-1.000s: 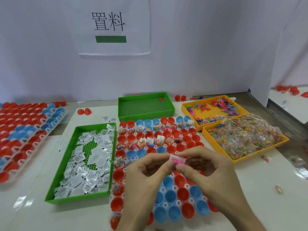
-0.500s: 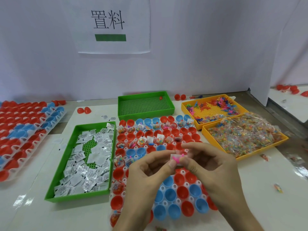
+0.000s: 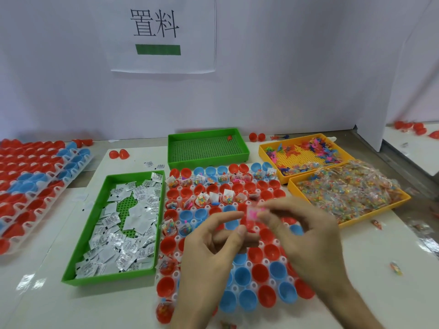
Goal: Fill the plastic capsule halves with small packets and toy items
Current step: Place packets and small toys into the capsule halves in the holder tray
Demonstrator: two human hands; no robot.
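Both hands raised over the red and blue capsule halves, palms turned inward; right hand pinches a small clear packet with a pink toy inside between thumb and forefinger, above the tray's middle rows; left hand loosely curled, thumb parted from forefinger, whose tip appears, through motion blur, to touch the packet's left edge.

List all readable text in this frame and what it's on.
"置料": large black print on the white paper sheet hanging at the back, above a printed green bar.
White packets in the near green tray: dark print, too small to read.
Small packet pinched by the right hand: blurred, nothing readable.
No other text visible.
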